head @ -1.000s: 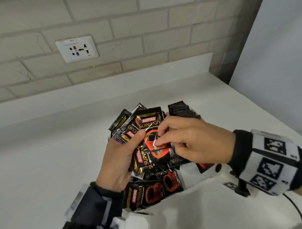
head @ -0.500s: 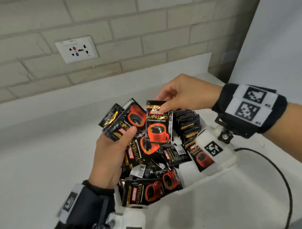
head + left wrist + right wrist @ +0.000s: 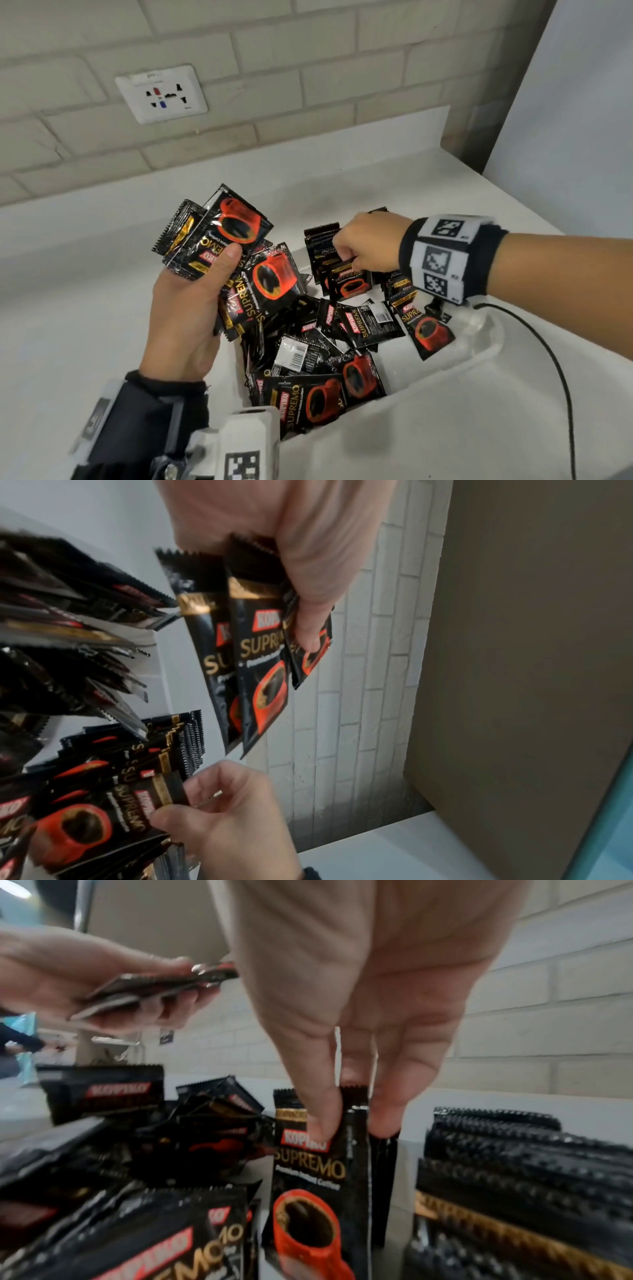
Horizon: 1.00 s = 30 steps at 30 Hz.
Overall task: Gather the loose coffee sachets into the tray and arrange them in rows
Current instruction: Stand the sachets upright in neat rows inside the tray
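A pale brick wall (image 3: 308, 51) with a white socket (image 3: 161, 93) stands behind the white table (image 3: 68, 274). The left hand (image 3: 186, 308) is raised over the table, palm turned inward, thumb pressing a small fan of sachets (image 3: 219, 233) against the curled fingers. The right hand (image 3: 368, 243) reaches down from the right with the wrist bent, and its thumb and fingers pinch the top edge of one upright sachet (image 3: 318, 1177). This sachet stands just beside the upright rows of sachets (image 3: 514, 1164) at the far end of the white tray (image 3: 479, 346). Loose sachets (image 3: 325, 359) lie in a heap in the near part of the tray, between the two hands.
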### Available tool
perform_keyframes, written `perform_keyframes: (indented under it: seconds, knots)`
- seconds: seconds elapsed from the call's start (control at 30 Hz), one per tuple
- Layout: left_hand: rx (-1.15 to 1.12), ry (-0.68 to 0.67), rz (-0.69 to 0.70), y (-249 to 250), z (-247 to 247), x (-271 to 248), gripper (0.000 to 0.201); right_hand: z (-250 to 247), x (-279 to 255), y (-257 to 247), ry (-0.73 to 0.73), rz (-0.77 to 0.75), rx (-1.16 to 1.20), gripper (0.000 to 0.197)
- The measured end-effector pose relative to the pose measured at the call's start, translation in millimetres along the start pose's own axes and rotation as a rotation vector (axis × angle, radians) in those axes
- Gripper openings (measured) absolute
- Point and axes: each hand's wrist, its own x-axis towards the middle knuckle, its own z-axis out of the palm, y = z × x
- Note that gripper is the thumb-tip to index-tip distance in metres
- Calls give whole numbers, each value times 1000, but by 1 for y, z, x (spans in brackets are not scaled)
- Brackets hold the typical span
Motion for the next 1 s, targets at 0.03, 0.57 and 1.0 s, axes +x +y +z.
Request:
perform_keyframes:
  seconds: [0.03,0.57,1.0]
  knots:
    - [-1,0,-4,0,0,0,40,2,2,-3,-2,-22,-42,12]
    - [-18,-18,-44,-8,2,0,30,5,6,-8,58,-68,-238,17]
    - [4,-92,-126,-16,16,-4,31,-44,-6,-19,303,-40,749,22]
